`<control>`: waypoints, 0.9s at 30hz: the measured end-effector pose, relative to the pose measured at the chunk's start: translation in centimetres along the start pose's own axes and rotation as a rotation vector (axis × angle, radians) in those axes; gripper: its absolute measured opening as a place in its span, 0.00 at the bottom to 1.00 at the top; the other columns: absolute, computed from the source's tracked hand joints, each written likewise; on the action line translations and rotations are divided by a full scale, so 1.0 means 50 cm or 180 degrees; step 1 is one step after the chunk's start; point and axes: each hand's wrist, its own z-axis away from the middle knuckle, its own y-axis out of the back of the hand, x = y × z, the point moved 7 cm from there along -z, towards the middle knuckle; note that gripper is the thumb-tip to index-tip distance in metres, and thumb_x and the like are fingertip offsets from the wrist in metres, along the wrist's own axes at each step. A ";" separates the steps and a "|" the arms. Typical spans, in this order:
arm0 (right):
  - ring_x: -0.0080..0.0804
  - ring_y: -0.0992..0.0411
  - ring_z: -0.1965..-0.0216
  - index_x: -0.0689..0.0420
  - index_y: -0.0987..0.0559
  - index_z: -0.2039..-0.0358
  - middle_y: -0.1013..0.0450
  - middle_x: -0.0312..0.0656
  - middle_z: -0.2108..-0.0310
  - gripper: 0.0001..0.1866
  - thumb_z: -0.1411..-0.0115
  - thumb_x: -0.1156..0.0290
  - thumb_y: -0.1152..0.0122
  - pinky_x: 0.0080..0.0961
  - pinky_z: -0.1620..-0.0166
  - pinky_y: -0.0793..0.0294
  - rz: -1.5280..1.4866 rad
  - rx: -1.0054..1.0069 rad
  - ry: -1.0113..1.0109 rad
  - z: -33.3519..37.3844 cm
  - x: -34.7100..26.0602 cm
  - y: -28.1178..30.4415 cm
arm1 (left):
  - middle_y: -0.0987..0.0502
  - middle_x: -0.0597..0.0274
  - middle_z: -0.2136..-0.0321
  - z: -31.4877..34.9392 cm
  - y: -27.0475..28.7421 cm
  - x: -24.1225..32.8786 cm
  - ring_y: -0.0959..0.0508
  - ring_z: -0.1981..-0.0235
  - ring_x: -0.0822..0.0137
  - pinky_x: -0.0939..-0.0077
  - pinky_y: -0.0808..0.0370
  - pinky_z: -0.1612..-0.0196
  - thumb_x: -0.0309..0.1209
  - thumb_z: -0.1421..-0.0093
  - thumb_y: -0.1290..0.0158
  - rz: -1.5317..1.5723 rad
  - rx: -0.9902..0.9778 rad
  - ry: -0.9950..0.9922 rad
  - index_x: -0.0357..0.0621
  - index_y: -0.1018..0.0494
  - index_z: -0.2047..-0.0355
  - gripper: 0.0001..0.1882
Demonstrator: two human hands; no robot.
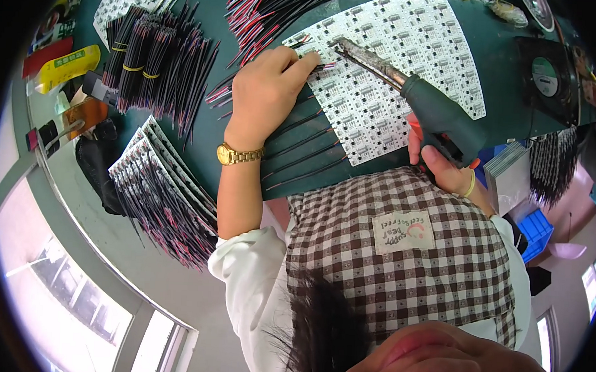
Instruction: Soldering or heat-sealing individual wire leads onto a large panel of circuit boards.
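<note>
A white circuit board sheet [443,59] with many small repeated parts lies on the green table. At its left edge my left hand [265,91] is closed, thumb and forefinger pinching a thin wire [326,66] whose end lies on the sheet. My right hand [441,171] grips the handle of a dark green soldering gun [440,119]. The gun's long tip points left and rests at or just above the sheet, close to my left fingers; contact is unclear. Several black wires [305,171] run side by side from the sheet's near left edge.
Loose black wires with red and white ends [252,18] lie at the far side. Yellow-banded wire bundles [140,66] are on the left, above stacked boards with wires [168,187]. A black fan [545,77] stands right; a blue crate [535,229] sits lower right.
</note>
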 end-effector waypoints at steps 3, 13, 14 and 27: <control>0.19 0.32 0.74 0.62 0.29 0.55 0.29 0.36 0.74 0.16 0.42 0.68 0.45 0.18 0.68 0.33 0.0119 -0.0031 0.0009 0.004 0.015 -0.003 | 0.34 0.69 0.79 0.004 -0.007 0.009 0.30 0.80 0.72 0.77 0.33 0.81 0.26 0.55 0.45 -0.0296 0.0113 -0.0136 0.54 0.24 0.67 0.13; 0.19 0.35 0.75 0.61 0.31 0.55 0.32 0.36 0.75 0.18 0.39 0.61 0.48 0.19 0.69 0.36 0.0715 -0.0208 0.0222 -0.020 0.011 -0.013 | 0.34 0.69 0.79 0.008 -0.013 0.004 0.31 0.83 0.71 0.78 0.33 0.82 0.25 0.55 0.46 -0.0277 0.0156 -0.0056 0.56 0.24 0.67 0.14; 0.19 0.35 0.75 0.61 0.31 0.55 0.32 0.36 0.75 0.18 0.39 0.61 0.48 0.19 0.69 0.36 0.0712 -0.0212 0.0222 -0.022 0.012 -0.013 | 0.34 0.70 0.79 0.008 -0.015 0.002 0.31 0.83 0.71 0.78 0.33 0.82 0.25 0.56 0.45 -0.0263 0.0137 -0.0044 0.56 0.24 0.66 0.15; 0.20 0.35 0.75 0.63 0.33 0.48 0.31 0.37 0.74 0.21 0.39 0.67 0.48 0.17 0.68 0.34 -0.0602 0.0038 0.0425 -0.011 -0.005 0.014 | 0.29 0.70 0.76 -0.006 -0.026 0.002 0.28 0.80 0.70 0.77 0.30 0.79 0.22 0.62 0.42 -0.0088 -0.0075 0.0140 0.56 0.23 0.63 0.23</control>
